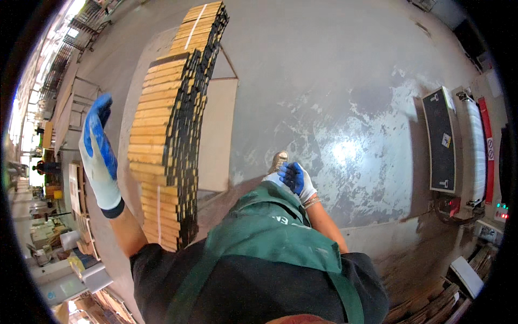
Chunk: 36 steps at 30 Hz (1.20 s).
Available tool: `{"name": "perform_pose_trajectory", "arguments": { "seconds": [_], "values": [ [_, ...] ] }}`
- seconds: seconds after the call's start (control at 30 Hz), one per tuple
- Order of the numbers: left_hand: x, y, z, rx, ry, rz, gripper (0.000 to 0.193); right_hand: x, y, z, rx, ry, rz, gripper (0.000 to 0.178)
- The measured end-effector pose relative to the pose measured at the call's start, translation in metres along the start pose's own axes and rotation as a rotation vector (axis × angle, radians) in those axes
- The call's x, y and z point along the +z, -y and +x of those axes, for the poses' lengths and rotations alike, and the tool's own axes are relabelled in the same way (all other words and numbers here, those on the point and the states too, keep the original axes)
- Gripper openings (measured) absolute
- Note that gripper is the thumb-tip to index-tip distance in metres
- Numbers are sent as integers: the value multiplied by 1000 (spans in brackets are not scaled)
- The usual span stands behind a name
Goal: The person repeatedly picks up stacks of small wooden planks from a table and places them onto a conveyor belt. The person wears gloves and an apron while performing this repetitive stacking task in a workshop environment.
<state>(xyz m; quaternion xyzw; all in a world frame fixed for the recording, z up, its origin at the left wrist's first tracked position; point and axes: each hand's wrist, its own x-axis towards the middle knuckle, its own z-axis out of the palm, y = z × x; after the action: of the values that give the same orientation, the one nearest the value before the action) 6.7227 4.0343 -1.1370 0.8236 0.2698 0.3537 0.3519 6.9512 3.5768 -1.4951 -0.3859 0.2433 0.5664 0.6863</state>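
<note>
My left hand (99, 154), in a white glove with blue-coated palm and fingers, is raised at the left with its fingers stretched out. Nothing is in it. Just to its right stands a long stack of wooden boards (156, 113), yellowish with dark, uneven ends along the right side. A gap shows between hand and stack. My right hand (297, 181), gloved the same way, hangs in front of my green apron (270, 232). Its fingers are loosely bent and slightly apart, and no object shows in them. Pale strips run across parts of the stack.
A pale flat panel (217, 135) lies beside the stack on the grey, worn floor (324, 81). At the right is a machine with a dark panel (441, 140) and a red strip (486, 151). Racks and work areas line the left; boards (431, 302) lie at lower right.
</note>
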Motion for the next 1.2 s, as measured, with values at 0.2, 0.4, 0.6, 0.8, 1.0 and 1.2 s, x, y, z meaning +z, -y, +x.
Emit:
{"name": "perform_pose_trajectory", "arguments": {
  "seconds": [0.2, 0.4, 0.6, 0.8, 1.0, 1.2],
  "values": [
    [99, -45, 140, 187, 82, -115, 50, -14, 141, 15, -196, -271, 10, 46],
    [203, -49, 244, 205, 223, -161, 47, -44, 233, 38, -322, -254, 148, 48],
    [337, -23, 257, -134, 415, -649, 53, -80, 314, 92, -208, -363, 223, 46],
    [465, 122, 144, -837, 103, -1119, 62, -37, 470, 176, -125, -192, 34, 49],
    [508, 189, 89, -1176, -10, -907, 59, 66, 584, 275, -101, -61, -40, 47],
    [532, 241, 135, -1413, -305, -1073, 64, 196, 597, 405, 88, 201, -73, 45]
  ]
}}
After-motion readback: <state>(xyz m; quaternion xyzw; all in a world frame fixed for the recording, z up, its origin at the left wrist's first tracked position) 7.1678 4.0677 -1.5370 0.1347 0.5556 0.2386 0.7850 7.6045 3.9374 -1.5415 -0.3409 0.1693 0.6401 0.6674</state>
